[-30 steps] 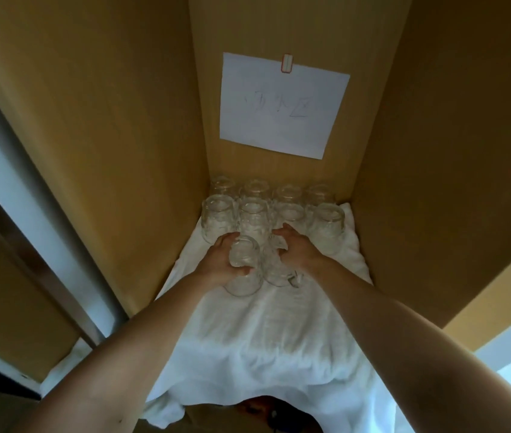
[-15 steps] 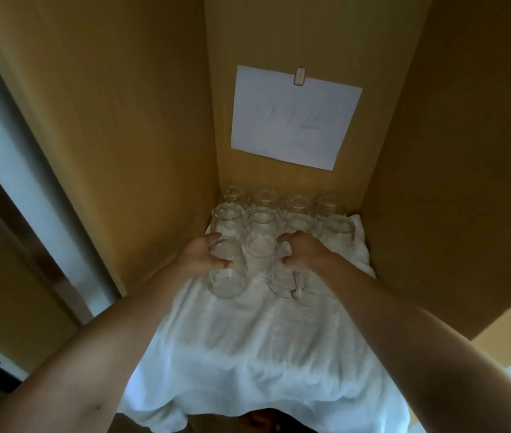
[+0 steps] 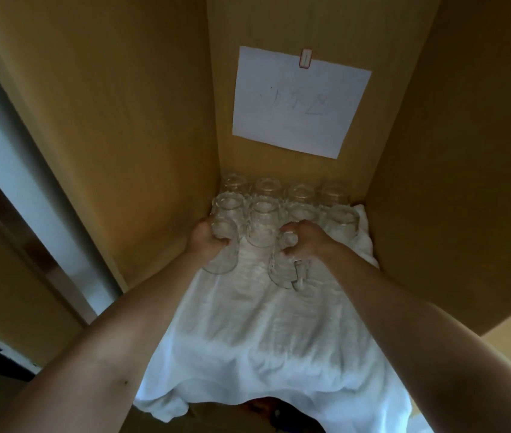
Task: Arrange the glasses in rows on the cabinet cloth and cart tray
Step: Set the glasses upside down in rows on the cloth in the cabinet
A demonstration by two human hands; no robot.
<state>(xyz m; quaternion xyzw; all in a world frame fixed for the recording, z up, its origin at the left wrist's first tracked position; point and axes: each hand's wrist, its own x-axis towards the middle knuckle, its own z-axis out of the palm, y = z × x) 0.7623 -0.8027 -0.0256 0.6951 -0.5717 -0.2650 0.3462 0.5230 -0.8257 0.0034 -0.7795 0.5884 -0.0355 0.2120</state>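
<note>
Rows of glasses [image 3: 298,195] crowd the cloth [image 3: 263,332] beneath a clipped paper [image 3: 301,101].

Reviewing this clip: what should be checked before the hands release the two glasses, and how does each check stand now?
1. Left hand grips left glass: ok.
2. Right hand grips handled glass: ok.
3. Both glasses seated flat on white cloth: cannot tell.
4. Cloth smooth underneath: not ok, wrinkled.
5. Two back rows of four standing in line: ok.
</note>
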